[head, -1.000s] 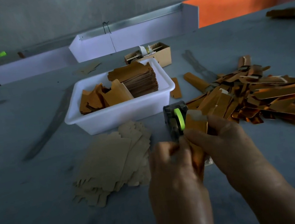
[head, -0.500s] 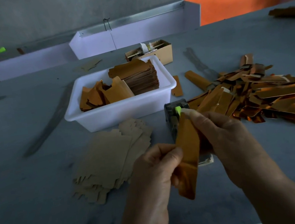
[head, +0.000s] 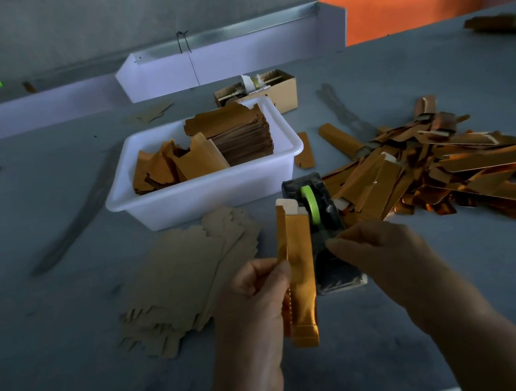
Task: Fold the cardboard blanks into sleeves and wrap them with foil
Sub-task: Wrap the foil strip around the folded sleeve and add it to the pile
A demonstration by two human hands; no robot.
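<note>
My left hand (head: 255, 295) grips a long foil-wrapped sleeve (head: 299, 274) and holds it upright, its white cardboard end at the top. My right hand (head: 382, 255) is at the dark tape dispenser (head: 317, 217) with the green roll, fingertips pinched together just beside it; whether they hold tape cannot be seen. Flat brown cardboard blanks (head: 189, 277) lie fanned out on the table to the left of my hands. A heap of finished gold sleeves (head: 440, 168) lies to the right.
A white plastic tub (head: 205, 195) with stacked gold foil sheets stands behind the blanks. A small open cardboard box (head: 273, 89) sits behind it. White and orange partitions (head: 234, 59) run along the far edge of the grey table.
The left hand has turned the sleeve upright and shifted it left. The right hand let go of the sleeve and moved to the tape dispenser.
</note>
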